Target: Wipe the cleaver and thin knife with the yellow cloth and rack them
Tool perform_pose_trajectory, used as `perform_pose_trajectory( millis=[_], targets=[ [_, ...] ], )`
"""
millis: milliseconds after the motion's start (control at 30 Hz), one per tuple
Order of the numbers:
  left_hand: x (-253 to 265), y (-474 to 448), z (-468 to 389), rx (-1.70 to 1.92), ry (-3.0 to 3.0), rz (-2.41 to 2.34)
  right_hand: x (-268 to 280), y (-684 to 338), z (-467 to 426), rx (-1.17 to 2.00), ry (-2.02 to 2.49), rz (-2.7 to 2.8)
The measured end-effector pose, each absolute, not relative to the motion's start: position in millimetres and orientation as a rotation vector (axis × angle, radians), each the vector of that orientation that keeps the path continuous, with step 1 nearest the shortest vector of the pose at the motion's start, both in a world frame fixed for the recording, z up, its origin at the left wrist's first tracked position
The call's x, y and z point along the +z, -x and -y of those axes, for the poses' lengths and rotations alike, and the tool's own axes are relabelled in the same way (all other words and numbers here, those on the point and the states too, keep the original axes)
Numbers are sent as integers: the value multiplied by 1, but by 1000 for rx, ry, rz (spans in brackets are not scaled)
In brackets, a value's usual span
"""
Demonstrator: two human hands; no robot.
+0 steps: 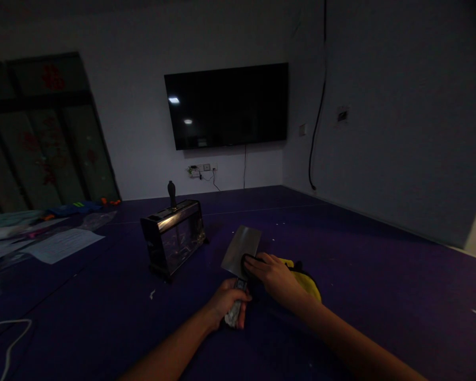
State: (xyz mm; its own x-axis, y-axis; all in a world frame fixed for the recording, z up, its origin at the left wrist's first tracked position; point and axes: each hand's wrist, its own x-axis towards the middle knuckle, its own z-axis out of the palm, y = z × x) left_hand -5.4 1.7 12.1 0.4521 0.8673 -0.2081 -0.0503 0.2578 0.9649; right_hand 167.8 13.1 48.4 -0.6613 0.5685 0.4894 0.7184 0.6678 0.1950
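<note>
My left hand (226,302) is wrapped round the pale, partly covered handle of a cleaver (241,246), whose broad metal blade points up and away from me. Against the lower right part of that blade, my right hand (272,272) presses a small dark pad (249,267) under its fingers. The pad's exact kind is hard to make out in the dim light. Partly hidden behind my right wrist lies a yellow and black thing (308,284), possibly fabric. To the left of the cleaver stands a knife block (176,241) with clear sides and a black handle (172,194) sticking up from its top.
Purple flooring (365,296) stretches to the walls, with small white scraps on it. Papers (65,244) and plastic wrapping lie at the left. A white cable (16,338) curls at the lower left. A television (230,106) hangs on the far wall.
</note>
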Motion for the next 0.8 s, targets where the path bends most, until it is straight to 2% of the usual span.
perform_pose_trajectory(
  millis=[367,800],
  targets=[
    [16,-2,5,484,-1335,-908,47,-166,-13,-663,950,2465],
    [10,1,3,697,-1211,-906,45,-165,-15,-591,921,2537]
  ],
)
